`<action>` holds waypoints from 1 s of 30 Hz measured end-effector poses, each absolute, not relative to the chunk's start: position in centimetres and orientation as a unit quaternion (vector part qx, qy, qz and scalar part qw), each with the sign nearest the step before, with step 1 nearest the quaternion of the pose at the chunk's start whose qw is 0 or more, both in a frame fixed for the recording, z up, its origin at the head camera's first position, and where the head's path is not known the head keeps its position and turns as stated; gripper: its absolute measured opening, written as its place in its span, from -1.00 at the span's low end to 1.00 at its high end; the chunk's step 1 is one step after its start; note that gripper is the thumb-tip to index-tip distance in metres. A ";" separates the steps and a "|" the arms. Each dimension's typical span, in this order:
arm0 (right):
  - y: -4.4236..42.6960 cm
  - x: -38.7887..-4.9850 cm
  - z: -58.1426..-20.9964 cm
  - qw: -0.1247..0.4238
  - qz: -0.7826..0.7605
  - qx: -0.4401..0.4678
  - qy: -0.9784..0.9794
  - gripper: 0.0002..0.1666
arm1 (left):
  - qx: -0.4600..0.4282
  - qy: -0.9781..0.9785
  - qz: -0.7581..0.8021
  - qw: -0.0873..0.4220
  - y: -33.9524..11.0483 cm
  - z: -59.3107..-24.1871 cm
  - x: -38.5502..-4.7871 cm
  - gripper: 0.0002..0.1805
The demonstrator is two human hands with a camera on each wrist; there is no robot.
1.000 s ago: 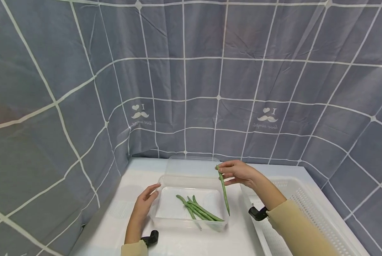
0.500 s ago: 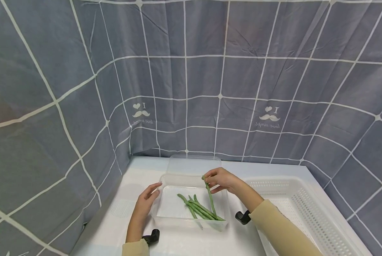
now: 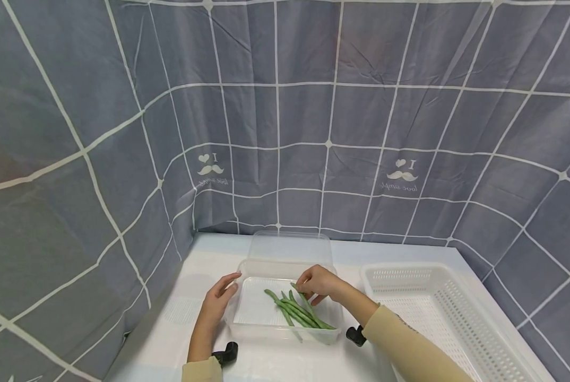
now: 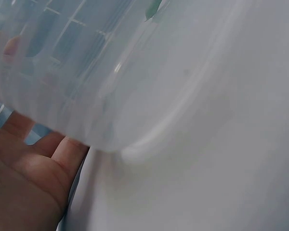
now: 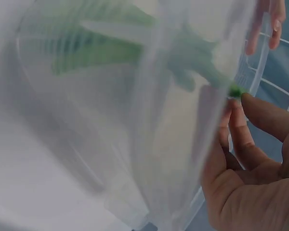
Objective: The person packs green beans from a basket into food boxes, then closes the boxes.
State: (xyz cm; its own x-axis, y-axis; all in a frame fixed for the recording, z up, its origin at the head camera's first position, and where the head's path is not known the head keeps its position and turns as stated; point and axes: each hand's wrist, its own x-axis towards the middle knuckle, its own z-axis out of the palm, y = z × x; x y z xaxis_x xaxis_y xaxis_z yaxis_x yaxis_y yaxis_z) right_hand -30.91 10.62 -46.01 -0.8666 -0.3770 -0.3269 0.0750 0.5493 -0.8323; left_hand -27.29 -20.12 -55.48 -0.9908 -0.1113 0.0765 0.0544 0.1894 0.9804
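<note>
Several green beans (image 3: 296, 313) lie crossed in a clear plastic container (image 3: 258, 331), mostly in its right half. My right hand (image 3: 319, 282) is inside the container, pinching the far end of one bean (image 3: 308, 303) between thumb and fingers; its lower part rests along the others. In the right wrist view the pinched tip (image 5: 237, 90) shows at the thumb of my right hand (image 5: 255, 168). At the container's left wall, my left hand (image 3: 216, 302) rests with relaxed fingers on the rim. The left wrist view shows my left hand (image 4: 33, 168) beside the clear wall (image 4: 86, 91).
Behind the container lies a clear flat lid (image 3: 290, 246). A white perforated basket (image 3: 438, 318) stands to the right, beneath my right sleeve. A grey curtain (image 3: 299, 116) with white lines hangs behind and at both sides of the white table (image 3: 180, 302).
My right hand has moved left and down from beyond the container's right wall into it, bringing the bean down onto the others. The left hand stays at the rim.
</note>
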 end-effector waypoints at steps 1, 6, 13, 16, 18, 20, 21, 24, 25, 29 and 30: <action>10.6 -30.8 -46.1 0.241 -0.463 -0.087 0.848 -0.76 | 0.018 -0.769 -0.636 0.065 -20.1 -55.5 -27.3 -0.59; 11.0 -30.6 -46.4 0.236 -0.454 -0.083 0.855 -0.76 | 0.013 -0.773 -0.632 0.065 -20.1 -55.4 -27.5 -0.57; 12.1 -30.6 -46.0 0.250 -0.495 -0.078 0.828 -0.69 | 0.018 -0.771 -0.634 0.057 -20.2 -55.5 -27.4 -0.57; 12.8 -30.9 -45.8 0.270 -0.541 -0.065 0.794 -0.67 | 0.024 -0.772 -0.632 0.057 -20.3 -55.6 -27.4 -0.58; 13.5 -31.0 -45.4 0.281 -0.571 -0.056 0.769 -0.65 | 0.028 -0.772 -0.632 0.058 -20.3 -55.6 -27.3 -0.59; 14.3 -31.0 -44.9 0.284 -0.592 -0.053 0.752 -0.63 | 0.031 -0.770 -0.634 0.058 -20.3 -55.6 -27.2 -0.59; 14.8 -31.0 -44.6 0.284 -0.601 -0.052 0.745 -0.61 | 0.029 -0.769 -0.636 0.058 -20.4 -55.6 -27.2 -0.59; 16.5 -30.7 -43.9 0.280 -0.627 -0.051 0.725 -0.58 | 0.023 -0.764 -0.642 0.055 -20.4 -55.7 -27.2 -0.58; 17.2 -30.6 -43.7 0.278 -0.636 -0.050 0.718 -0.58 | 0.021 -0.763 -0.643 0.055 -20.3 -55.7 -27.2 -0.57; 20.1 -30.1 -42.9 0.266 -0.665 -0.042 0.696 -0.60 | 0.021 -0.764 -0.642 0.055 -20.3 -55.7 -27.3 -0.58; 20.9 -30.0 -42.6 0.261 -0.669 -0.041 0.694 -0.60 | 0.021 -0.765 -0.641 0.055 -20.2 -55.7 -27.4 -0.58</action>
State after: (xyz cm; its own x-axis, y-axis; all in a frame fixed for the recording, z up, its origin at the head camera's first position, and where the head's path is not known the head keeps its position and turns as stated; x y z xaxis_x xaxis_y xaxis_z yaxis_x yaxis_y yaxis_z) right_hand -29.95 20.86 -42.62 -0.8601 -0.4064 -0.3083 0.2933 0.1003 -0.9507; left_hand -27.36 -20.23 -55.73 -0.9930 -0.1035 0.0572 0.0381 0.1776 0.9834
